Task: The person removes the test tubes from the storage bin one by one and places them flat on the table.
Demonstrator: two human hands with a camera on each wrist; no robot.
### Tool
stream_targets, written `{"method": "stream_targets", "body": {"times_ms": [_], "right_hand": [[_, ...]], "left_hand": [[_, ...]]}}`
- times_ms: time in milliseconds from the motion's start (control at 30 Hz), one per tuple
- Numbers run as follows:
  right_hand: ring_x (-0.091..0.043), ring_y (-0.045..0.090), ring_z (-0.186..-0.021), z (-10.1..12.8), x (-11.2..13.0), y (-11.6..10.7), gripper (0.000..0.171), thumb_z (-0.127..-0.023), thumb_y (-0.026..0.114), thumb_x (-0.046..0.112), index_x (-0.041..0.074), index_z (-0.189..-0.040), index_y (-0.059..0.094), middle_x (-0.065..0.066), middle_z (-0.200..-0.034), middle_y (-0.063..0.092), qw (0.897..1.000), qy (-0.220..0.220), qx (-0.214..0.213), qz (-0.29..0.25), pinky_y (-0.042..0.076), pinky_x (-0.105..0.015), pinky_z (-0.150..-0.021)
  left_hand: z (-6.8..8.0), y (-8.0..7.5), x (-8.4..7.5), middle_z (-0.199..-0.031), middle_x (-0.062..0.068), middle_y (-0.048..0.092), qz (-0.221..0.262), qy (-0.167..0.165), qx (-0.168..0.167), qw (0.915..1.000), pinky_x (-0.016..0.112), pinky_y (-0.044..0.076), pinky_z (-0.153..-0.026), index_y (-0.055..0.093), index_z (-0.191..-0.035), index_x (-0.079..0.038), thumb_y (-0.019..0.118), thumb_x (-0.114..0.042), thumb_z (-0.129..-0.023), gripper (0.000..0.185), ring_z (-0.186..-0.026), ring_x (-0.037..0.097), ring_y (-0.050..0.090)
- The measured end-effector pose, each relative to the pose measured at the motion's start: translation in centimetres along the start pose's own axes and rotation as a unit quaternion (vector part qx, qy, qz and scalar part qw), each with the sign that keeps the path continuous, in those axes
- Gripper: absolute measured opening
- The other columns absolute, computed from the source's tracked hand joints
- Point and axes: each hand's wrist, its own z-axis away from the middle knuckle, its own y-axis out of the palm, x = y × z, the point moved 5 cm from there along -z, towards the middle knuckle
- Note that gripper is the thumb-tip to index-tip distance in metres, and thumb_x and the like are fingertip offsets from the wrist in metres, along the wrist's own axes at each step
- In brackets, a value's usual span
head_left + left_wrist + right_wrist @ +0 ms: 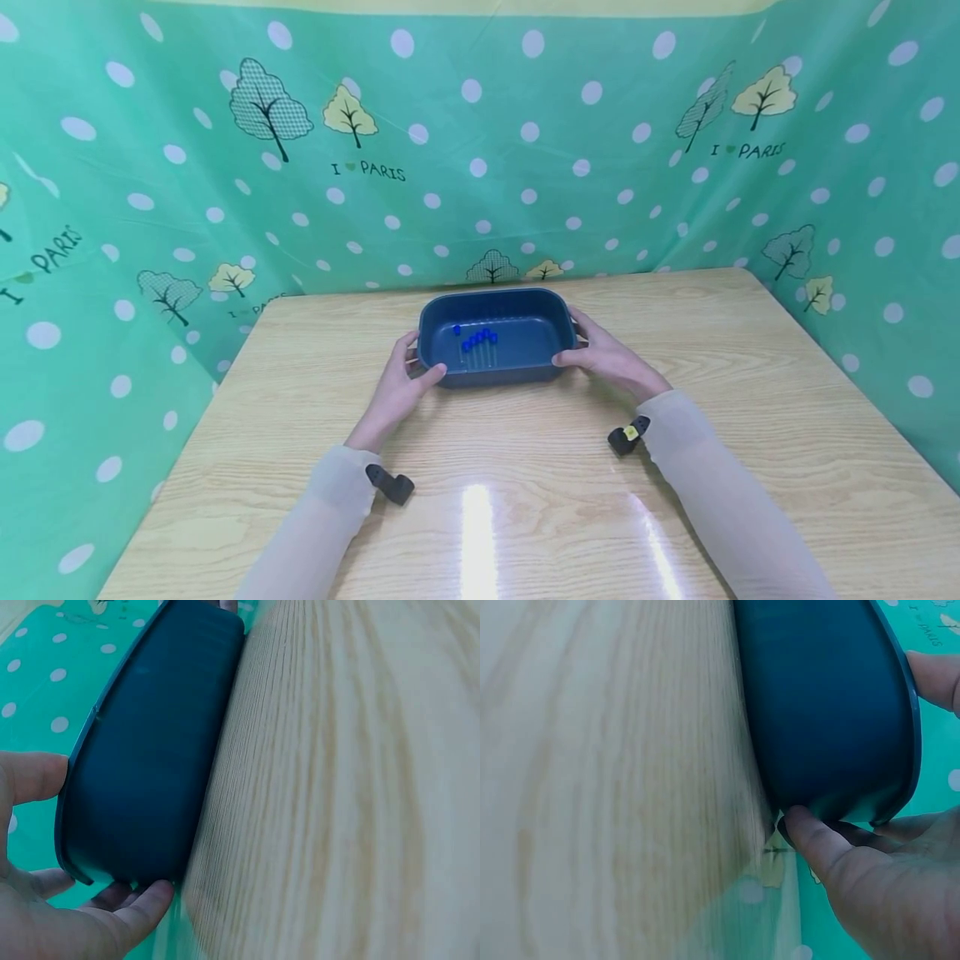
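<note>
A dark blue rectangular basin (517,379) with rounded corners stands near the far side of the wooden table. Several small bright blue pieces (480,337) lie on its bottom, most of them in a short slanted row and one apart at the left. My left hand (399,385) grips the basin's left end, thumb on the front rim and fingers curled under the end. At the opposite end my right hand (603,354) holds it the same way. Both wrist views show the basin's side wall (150,750) and fingertips (802,821) tucked near its base.
The table (525,483) has a light wood grain with bright reflections near the front. A green polka-dot curtain (480,167) with tree prints hangs close behind it and along both sides. Each sleeved wrist carries a small black camera (392,485).
</note>
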Motion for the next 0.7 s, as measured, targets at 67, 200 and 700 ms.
{"method": "stream_targets", "body": {"times_ms": [67,200,700], "right_hand": [[-0.035,0.02,-0.14,0.1,0.05,-0.05,0.101,-0.078,0.075,0.02,0.022,-0.154,0.009,-0.015,-0.155,0.017,1.0,0.005,0.0,0.003,0.022,-0.06,-0.108],[-0.036,0.02,-0.141,0.3,0.22,-0.12,0.1,-0.08,0.075,0.024,0.023,-0.155,0.008,-0.012,-0.156,0.017,1.0,0.017,-0.001,-0.008,0.023,-0.059,-0.109],[-0.034,0.03,-0.138,0.46,0.72,-0.67,0.09,-0.086,0.07,0.037,0.014,-0.153,0.016,-0.013,-0.155,0.022,0.998,0.028,-0.05,0.024,0.033,-0.05,-0.107]], "left_hand": [[-0.03,-0.01,0.05,-0.142,0.018,0.039,0.001,0.001,0.001,1.0,0.053,0.036,-0.103,0.021,-0.151,-0.017,0.068,-0.029,-0.089,0.078,-0.129,0.037,0.041],[-0.08,-0.04,0.07,-0.142,0.018,0.039,0.001,-0.002,-0.001,1.0,0.053,0.036,-0.103,0.022,-0.15,-0.018,0.069,-0.03,-0.088,0.079,-0.129,0.037,0.041],[-0.02,-0.08,-0.11,-0.142,0.018,0.039,-0.006,-0.009,-0.004,0.9999,0.053,0.036,-0.104,0.022,-0.15,-0.018,0.068,-0.028,-0.089,0.077,-0.129,0.036,0.041]]}}
